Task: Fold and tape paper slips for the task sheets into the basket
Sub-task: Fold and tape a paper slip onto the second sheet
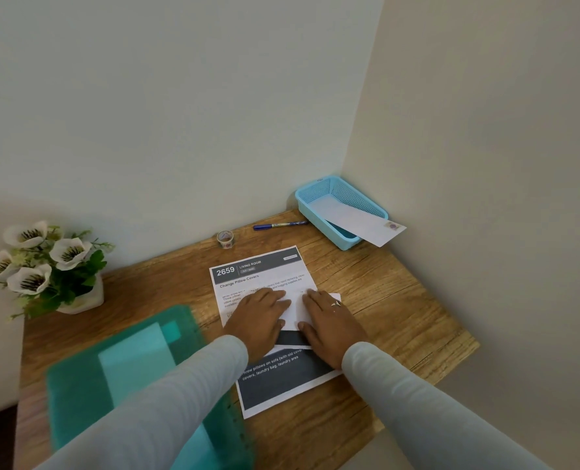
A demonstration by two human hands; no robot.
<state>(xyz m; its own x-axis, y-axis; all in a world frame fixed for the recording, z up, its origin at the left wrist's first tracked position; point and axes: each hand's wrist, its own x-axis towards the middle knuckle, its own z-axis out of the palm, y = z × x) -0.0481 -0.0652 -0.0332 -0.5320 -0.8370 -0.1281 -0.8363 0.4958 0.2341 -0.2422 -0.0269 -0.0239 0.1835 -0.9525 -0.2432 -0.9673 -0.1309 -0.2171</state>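
On the sheet we read "2659" and "LIVING ROOM" in its far dark header, with "Change Pillow Covers" below. Its near dark panel reads "Throw pillows on sofa (with old cover" and "covers, laundry bag, laundry area". The small print is too fine for us to read.

Bare counter lies open to the right of the task sheet, up to the blue basket in the far corner. A pen and tape roll line the back edge; a flower pot and green folder crowd the left.
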